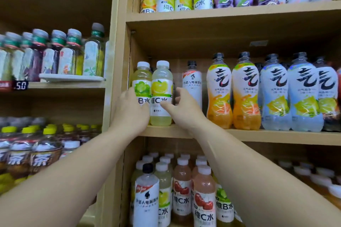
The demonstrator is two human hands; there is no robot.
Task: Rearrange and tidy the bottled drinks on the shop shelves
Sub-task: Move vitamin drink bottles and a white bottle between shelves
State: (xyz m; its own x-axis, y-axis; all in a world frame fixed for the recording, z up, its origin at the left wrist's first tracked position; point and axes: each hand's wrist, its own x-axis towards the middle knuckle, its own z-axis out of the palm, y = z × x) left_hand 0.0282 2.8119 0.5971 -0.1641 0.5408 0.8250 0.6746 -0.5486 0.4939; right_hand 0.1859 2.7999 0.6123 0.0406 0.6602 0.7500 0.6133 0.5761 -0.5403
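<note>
From my seat I see 2 bare forearms reaching up to the middle wooden shelf board (pixel 258 135). The left hand (pixel 132 110) wraps the lower half of a white-capped clear plastic bottle with a green lime label (pixel 141 84). The right hand (pixel 183 109) grips its neighbour, a white-capped clear plastic bottle with a yellow lemon label (pixel 162 94), thumb on the front, fingers curled round its right side. The 2 bottles stand upright and touching at the shelf's left end. Just to their right stands a black-capped white-labelled bottle (pixel 192 83) (its print is too blurred to read), then 2 curvy orange bottles (pixel 219 97).
</note>
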